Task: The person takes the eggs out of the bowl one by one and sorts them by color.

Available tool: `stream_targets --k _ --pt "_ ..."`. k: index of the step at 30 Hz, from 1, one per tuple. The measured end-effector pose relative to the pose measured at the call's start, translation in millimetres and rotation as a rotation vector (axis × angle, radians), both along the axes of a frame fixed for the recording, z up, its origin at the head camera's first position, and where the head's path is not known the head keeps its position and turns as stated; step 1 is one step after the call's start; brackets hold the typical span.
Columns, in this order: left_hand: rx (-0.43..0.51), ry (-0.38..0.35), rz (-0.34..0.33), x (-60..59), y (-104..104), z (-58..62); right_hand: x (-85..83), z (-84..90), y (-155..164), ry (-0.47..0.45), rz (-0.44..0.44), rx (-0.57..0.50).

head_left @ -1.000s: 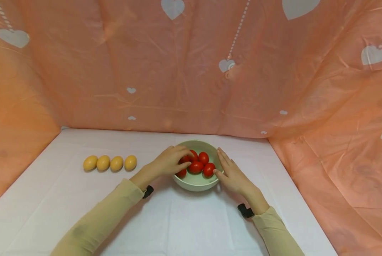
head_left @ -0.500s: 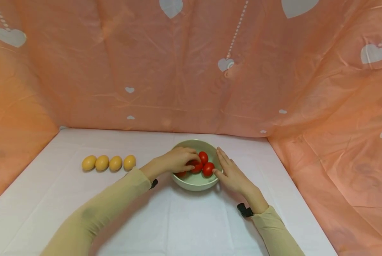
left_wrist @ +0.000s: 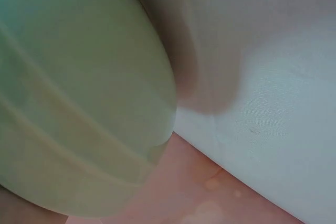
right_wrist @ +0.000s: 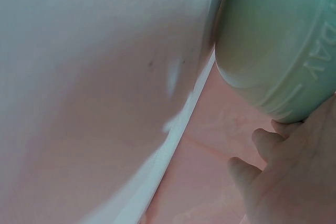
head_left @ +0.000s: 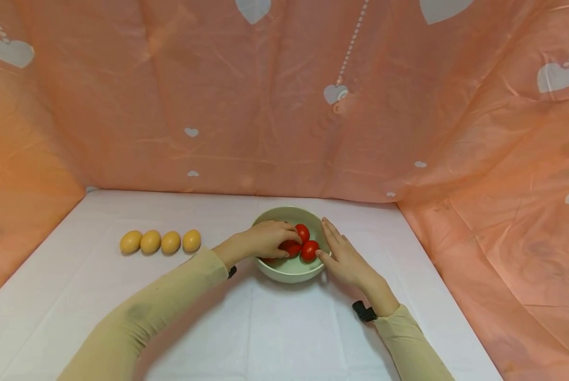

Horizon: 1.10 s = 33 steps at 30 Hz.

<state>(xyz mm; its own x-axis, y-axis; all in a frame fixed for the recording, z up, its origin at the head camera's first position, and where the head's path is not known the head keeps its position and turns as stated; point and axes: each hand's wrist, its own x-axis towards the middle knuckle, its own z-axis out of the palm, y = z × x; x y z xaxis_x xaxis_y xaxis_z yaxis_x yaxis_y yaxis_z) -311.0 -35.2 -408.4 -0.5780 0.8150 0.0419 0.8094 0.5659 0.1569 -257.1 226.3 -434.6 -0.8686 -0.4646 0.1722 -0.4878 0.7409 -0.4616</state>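
A pale green bowl (head_left: 291,277) on the white table holds several glossy red eggs (head_left: 309,251). My left hand (head_left: 268,239) reaches over its left side, thumb and fingers curled about a red egg (head_left: 291,248) inside. That hand covers other red eggs at the left of the bowl. With straight fingers, my right hand (head_left: 346,259) steadies the bowl's right side, the thumb at the rim. In the right wrist view the fingers (right_wrist: 268,142) lie by the outer wall of the bowl (right_wrist: 278,40), which bears raised letters. The left wrist view shows mostly the bowl's outside (left_wrist: 89,87).
Several yellow eggs (head_left: 171,242) stand in a row to the left of the bowl, near my left forearm. Behind and beside the white table (head_left: 289,333) hangs an orange-pink cloth (head_left: 265,116) with white hearts.
My left hand has moved right and deeper into the bowl, from the red eggs at its left onto one nearer the middle. The right hand stays at the bowl's side.
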Motion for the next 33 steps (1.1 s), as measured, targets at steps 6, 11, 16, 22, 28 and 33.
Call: stream_targets --k 6,11,16,22,28,33 --pt "-0.003 0.019 0.006 1.8 -0.5 -1.4 0.3 0.4 -0.7 0.01 0.004 0.006" --pt "-0.009 0.043 0.016 3.0 -0.7 -1.8 -0.4 -0.6 -0.5 0.001 0.003 0.006" --pt "0.011 0.054 0.018 5.0 -1.9 0.3 -1.2 -0.5 -0.1 0.011 0.007 0.002" --pt "0.062 0.05 0.026 8.6 -5.3 4.5 -0.8 0.2 -0.3 0.022 0.012 -0.014" --pt "0.117 0.054 0.047 12.7 -10.5 6.1 -0.2 0.3 0.0 0.019 0.011 -0.011" --pt "0.195 0.055 0.077 14.6 -15.5 4.4 0.3 1.5 -0.5 0.001 0.004 -0.007"
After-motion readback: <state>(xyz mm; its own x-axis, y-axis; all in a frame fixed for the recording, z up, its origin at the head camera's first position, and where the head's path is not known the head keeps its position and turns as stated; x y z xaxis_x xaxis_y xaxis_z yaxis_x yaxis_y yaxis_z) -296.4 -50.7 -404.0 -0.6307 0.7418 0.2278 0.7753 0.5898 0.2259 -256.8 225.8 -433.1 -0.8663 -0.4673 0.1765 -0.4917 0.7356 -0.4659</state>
